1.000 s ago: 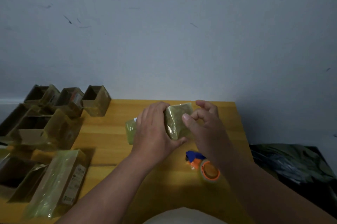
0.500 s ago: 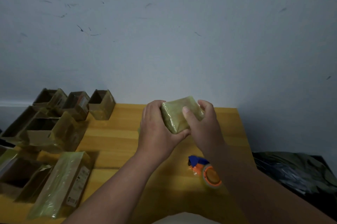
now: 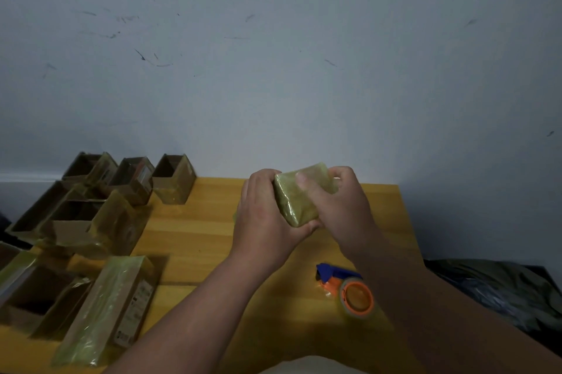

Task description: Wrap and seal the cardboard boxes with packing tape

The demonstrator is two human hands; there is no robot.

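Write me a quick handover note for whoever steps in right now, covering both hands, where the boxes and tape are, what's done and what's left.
Left hand: grips the small box from its left side, held up over the table.
Right hand: holds the same box from the right, thumb pressed on its taped face.
Tape dispenser: lies on the table near the right forearm, in neither hand.
Done: the held box looks fully covered in tape; a long wrapped box lies front left.
Left: several open boxes stand along the table's left side, unsealed. Smooth down the held box, set it aside, then tape those.
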